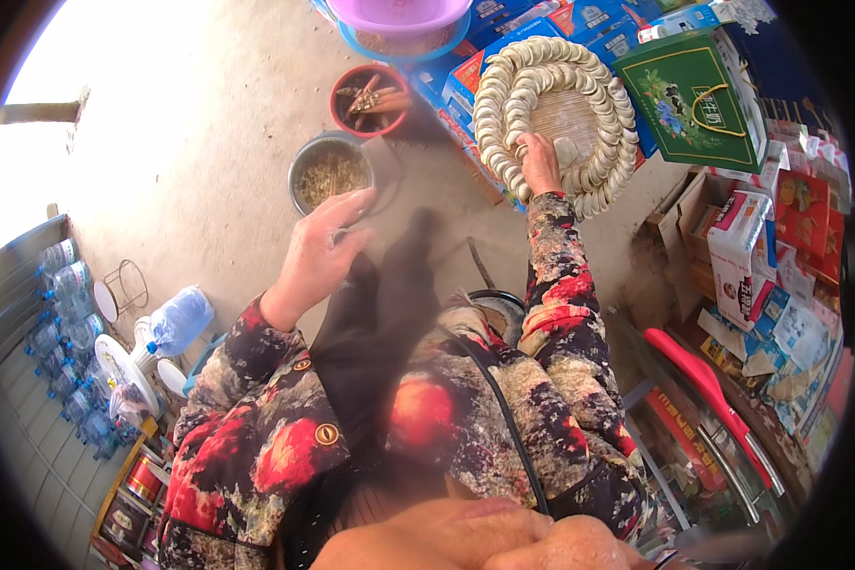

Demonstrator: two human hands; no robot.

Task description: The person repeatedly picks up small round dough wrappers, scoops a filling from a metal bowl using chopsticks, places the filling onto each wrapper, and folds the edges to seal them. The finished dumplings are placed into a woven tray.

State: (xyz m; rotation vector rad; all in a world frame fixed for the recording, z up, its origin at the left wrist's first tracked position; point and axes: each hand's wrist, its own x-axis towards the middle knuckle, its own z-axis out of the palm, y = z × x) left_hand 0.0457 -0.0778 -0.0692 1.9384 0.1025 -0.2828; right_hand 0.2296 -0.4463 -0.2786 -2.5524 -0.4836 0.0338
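Observation:
Folded dumplings [609, 71] lie in overlapping rings on a round woven tray [559, 115], which rests on stacked cartons. My right hand [540, 160] reaches over the tray's inner left part, its fingertips on a dumpling among the others. With its fingers apart and nothing seen in it, my left hand [320, 249] is raised just below a grey metal bowl [296, 178]. Chopped filling [328, 174] fills that bowl, and a pair of chopsticks stands in it. A red bowl [336, 110] behind it holds long, orange-brown pieces that look like carrots.
Blue cartons [459, 85] stand under the tray, beside a green gift box [691, 107]. A pink basin [399, 14] is at the top. Boxes and a red bicycle saddle [691, 367] are at the right. Many plastic bottles [75, 285] and a small white table [121, 363] are at the left.

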